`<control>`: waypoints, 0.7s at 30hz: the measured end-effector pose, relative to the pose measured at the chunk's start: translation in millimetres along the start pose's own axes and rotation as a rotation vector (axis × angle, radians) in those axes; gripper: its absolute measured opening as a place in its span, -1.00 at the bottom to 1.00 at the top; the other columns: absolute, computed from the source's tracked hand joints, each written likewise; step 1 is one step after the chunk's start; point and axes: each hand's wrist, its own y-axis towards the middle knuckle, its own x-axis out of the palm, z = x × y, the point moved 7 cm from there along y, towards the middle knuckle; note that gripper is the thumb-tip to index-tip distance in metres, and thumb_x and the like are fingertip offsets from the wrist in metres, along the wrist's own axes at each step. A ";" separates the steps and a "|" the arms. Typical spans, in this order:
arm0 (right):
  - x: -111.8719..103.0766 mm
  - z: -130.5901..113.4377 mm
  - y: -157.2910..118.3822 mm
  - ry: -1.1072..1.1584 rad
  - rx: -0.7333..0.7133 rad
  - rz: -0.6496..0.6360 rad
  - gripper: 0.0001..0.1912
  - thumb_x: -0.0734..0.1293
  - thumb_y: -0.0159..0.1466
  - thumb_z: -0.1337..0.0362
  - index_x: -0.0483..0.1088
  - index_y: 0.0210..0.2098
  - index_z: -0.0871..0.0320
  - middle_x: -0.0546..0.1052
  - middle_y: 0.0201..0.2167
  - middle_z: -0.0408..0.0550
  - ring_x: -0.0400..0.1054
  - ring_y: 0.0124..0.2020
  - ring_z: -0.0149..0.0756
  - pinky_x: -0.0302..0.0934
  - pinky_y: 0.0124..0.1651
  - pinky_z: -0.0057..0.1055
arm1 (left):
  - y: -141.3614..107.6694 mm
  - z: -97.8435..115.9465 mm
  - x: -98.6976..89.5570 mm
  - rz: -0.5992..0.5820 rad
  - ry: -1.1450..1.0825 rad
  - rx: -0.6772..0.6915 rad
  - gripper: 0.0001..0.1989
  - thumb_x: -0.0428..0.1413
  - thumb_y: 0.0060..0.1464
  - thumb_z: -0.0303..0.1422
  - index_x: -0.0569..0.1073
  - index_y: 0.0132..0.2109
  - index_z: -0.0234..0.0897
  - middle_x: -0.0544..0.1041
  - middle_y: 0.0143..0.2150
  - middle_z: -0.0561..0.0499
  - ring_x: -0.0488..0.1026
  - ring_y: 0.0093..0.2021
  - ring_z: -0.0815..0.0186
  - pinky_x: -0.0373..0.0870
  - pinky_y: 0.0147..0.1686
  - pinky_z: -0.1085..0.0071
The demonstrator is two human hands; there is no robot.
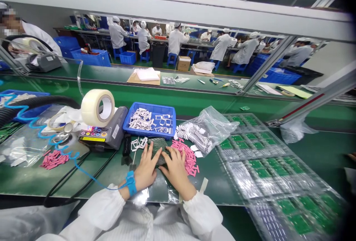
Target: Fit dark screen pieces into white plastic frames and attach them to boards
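A dark green block with fine pale stripes [157, 145], perhaps a row of thin pieces packed together, lies on the green bench in front of me. My left hand [146, 168], with a blue wrist strap [131, 183], rests on its left side, fingers stretched out. From the right, my right hand [176, 167] touches it with fingers spread and the thumb near the left one. Pink strips [190, 161] are heaped beside my right fingers. White frames [139, 143] lie just left of the block. The palms hide part of the block.
Behind my hands stands a blue tray [149, 135] of white frames. A tape dispenser [111, 129] with a large tape roll [91, 107] is at left, near a coiled blue cord [41, 133]. A plastic bag [211, 122] and clear trays of green circuit boards [258, 172] lie right.
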 end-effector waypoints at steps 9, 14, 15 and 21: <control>-54.2 49.5 -20.7 -0.129 0.179 -0.036 -0.57 0.25 0.26 0.09 0.24 0.11 -0.06 0.30 0.15 0.02 0.12 0.17 -0.05 -0.27 0.23 0.19 | -2.9 4.5 0.5 0.080 0.036 -0.007 -0.31 -0.11 -0.03 -0.64 0.06 0.30 -0.34 -0.20 0.39 -0.35 -0.42 0.36 -0.14 -0.12 0.20 -0.21; -117.1 165.1 -70.9 -0.291 0.682 0.000 -0.63 0.17 0.33 0.22 0.27 0.08 0.23 0.40 -0.03 0.23 0.28 0.01 -0.04 0.11 0.04 0.01 | -2.7 -0.6 5.4 0.141 0.177 0.006 -0.33 -0.08 0.00 -0.58 0.08 0.30 -0.25 -0.11 0.39 -0.29 -0.38 0.37 -0.09 -0.08 0.20 -0.18; -120.8 181.9 -81.5 -0.316 0.761 -0.019 -0.65 0.21 0.31 0.21 0.31 0.03 0.27 0.43 -0.10 0.21 0.32 -0.05 -0.04 0.15 -0.02 -0.01 | -2.8 -1.3 6.1 0.154 0.203 0.003 -0.33 -0.08 0.01 -0.57 0.08 0.30 -0.25 -0.11 0.39 -0.28 -0.38 0.37 -0.09 -0.08 0.20 -0.18; -95.7 207.2 -100.2 -0.347 0.830 -0.136 -0.80 0.28 0.29 0.22 0.39 -0.24 0.25 0.45 -0.23 -0.05 0.36 -0.18 -0.29 0.26 -0.09 -0.22 | -7.1 3.0 3.9 0.198 0.260 0.051 -0.40 -0.07 0.09 -0.34 0.11 0.29 -0.30 -0.10 0.37 -0.34 -0.37 0.36 -0.19 -0.09 0.17 -0.22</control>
